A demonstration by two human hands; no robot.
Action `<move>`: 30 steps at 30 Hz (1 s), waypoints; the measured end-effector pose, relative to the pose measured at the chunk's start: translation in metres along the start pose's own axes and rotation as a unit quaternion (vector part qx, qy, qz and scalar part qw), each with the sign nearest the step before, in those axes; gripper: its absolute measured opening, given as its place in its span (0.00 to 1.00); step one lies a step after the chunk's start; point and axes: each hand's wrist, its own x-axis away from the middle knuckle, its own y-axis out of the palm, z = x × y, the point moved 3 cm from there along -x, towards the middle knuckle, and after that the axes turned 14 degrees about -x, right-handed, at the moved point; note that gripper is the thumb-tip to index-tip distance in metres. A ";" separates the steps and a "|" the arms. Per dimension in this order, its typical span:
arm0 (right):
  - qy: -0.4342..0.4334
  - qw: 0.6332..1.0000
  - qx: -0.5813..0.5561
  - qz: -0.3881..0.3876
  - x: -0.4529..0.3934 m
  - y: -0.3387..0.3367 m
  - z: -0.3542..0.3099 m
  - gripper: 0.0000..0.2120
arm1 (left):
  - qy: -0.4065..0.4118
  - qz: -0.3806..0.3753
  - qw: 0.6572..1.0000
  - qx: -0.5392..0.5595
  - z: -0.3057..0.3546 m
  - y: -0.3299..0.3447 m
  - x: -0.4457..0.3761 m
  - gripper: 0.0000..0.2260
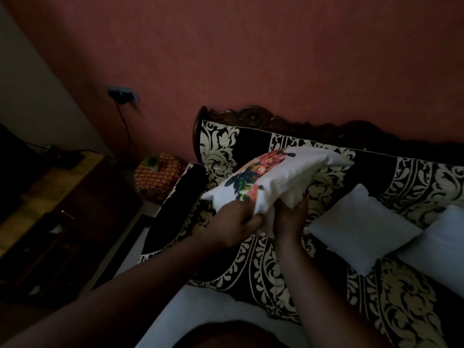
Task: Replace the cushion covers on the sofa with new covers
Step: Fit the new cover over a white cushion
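Above the sofa seat, in the head view, both forearms reach forward and up from the lower left and lower middle of the frame, bare to the elbow. The left hand (233, 224) is curled knuckles-up, its fingers closed on the near edge of a floral cushion cover (271, 174), pinching the fabric at the open end. The right hand (291, 217) stands just beside it, palm turned toward the left hand, fingers pushed up into the opening and gripping the white cushion inner (293, 197) that shows there. The two hands nearly touch.

No writing or label can be read anywhere; the light is dim.

The cover is white with a band of red, pink and orange flowers with dark green leaves across its upper face. It is held in the air, tilted, its far corner pointing away and to the right of the hands, over the sofa (251, 257), whose throw is black with cream scrollwork. The carved dark wooden backrest (251, 116) runs beyond the hands against a red wall (251, 59).

Right of the hands, two bare white cushions (361, 229) lie on the seat, touching each other. Left of the hands and further away, a red-and-yellow patterned bag (158, 172) sits by the wall.
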 end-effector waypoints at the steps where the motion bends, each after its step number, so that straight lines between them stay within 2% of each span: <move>1: 0.022 1.000 -0.018 -0.012 -0.001 0.001 0.002 0.22 | -0.017 0.008 1.000 -0.014 -0.012 0.001 0.003 0.13; 3: 0.037 0.997 -0.070 -0.014 -0.005 0.001 0.007 0.13 | -0.023 0.026 0.997 -0.071 -0.025 0.003 0.011 0.15; 4: 0.047 0.995 -0.092 -0.012 -0.005 0.003 0.008 0.12 | -0.026 0.045 0.993 -0.107 -0.029 0.004 0.015 0.17; 6: 0.062 0.992 -0.114 -0.004 -0.001 0.008 0.009 0.19 | -0.053 0.096 0.974 -0.200 -0.037 0.007 0.016 0.23; 8: 0.074 0.992 -0.104 -0.008 0.000 0.012 0.012 0.28 | -0.054 0.151 0.955 -0.250 -0.044 0.004 0.011 0.21; 10: 0.080 0.995 -0.042 -0.046 -0.002 0.014 0.013 0.33 | -0.027 0.195 0.965 -0.176 -0.048 -0.003 0.002 0.11; 12: 0.087 0.982 0.109 -0.123 -0.003 0.014 0.006 0.36 | -0.046 0.244 0.968 -0.029 -0.050 -0.016 -0.007 0.05; 13: 0.052 0.955 0.236 -0.171 -0.003 0.012 -0.002 0.37 | -0.077 0.268 0.959 0.041 -0.055 -0.022 -0.011 0.05; 14: -0.024 0.899 0.389 -0.200 -0.005 0.008 -0.012 0.37 | -0.109 0.285 0.948 0.085 -0.060 -0.029 -0.015 0.06; 15: -0.138 0.829 0.504 -0.198 -0.006 0.004 -0.021 0.36 | -0.129 0.292 0.942 0.100 -0.066 -0.036 -0.020 0.08; 16: -0.250 0.781 0.538 -0.196 -0.005 0.002 -0.030 0.36 | -0.133 0.282 0.945 0.094 -0.071 -0.042 -0.025 0.10; 17: -0.312 0.760 0.528 -0.215 0.000 0.004 -0.036 0.38 | -0.126 0.257 0.954 0.089 -0.075 -0.047 -0.030 0.11; 18: -0.325 0.752 0.512 -0.257 0.004 0.008 -0.036 0.45 | -0.112 0.221 0.964 0.090 -0.076 -0.050 -0.036 0.11; 20: -0.271 0.745 0.502 -0.347 0.012 0.015 -0.016 0.58 | -0.089 0.150 0.978 0.114 -0.071 -0.054 -0.043 0.09; 22: -0.282 0.742 0.523 -0.311 0.027 0.023 0.001 0.60 | -0.093 0.116 0.979 0.138 -0.063 -0.058 -0.048 0.09; 24: -0.343 0.753 0.517 -0.220 0.043 0.029 0.005 0.54 | -0.091 0.110 0.980 0.135 -0.055 -0.066 -0.050 0.11; 26: -0.432 0.756 0.467 -0.154 0.055 0.033 -0.001 0.36 | -0.065 0.122 0.987 0.086 -0.046 -0.074 -0.053 0.14; 28: -0.496 0.747 0.422 -0.136 0.059 0.036 -0.009 0.18 | -0.034 0.151 0.988 0.008 -0.037 -0.081 -0.053 0.13; 30: -0.499 0.748 0.400 -0.177 0.054 0.037 -0.012 0.09 | -0.013 0.200 0.977 -0.068 -0.033 -0.082 -0.046 0.11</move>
